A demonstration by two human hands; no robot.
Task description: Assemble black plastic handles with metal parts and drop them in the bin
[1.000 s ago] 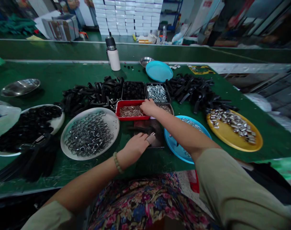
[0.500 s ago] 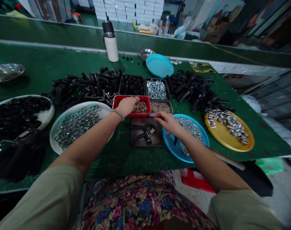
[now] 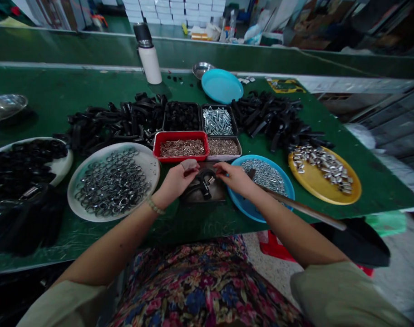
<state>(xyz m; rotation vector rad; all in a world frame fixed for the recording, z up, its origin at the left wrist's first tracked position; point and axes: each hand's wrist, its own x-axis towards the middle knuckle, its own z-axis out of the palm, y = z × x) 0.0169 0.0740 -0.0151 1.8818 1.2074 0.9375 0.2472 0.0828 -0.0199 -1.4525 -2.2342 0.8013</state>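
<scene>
A black curved clamp-like part (image 3: 203, 185) with a small silver piece on it lies on a dark metal plate (image 3: 219, 196) before me. At its left side my left hand (image 3: 178, 180) has thumb and fingertips pinched together; what is in them, if anything, is too small to make out. My right hand (image 3: 234, 178) is at the part's upper right, its fingers also pinched, their contents not visible. Just behind stand a red tray (image 3: 180, 159) of thin copper-coloured pins and a small tray of tiny copper-coloured pieces (image 3: 223, 146).
A white plate of metal rings (image 3: 113, 181) is on the left, a blue plate of small silver pieces (image 3: 265, 175) on the right, then a yellow plate (image 3: 316, 197) of silver cylinders. Black handle-like parts (image 3: 121, 120) are heaped behind. A white bottle (image 3: 150, 63) stands farther back.
My left hand has come out of the red tray and moved toward me to the black part. My right hand stays close to the part's right side. The view has shifted slightly.
</scene>
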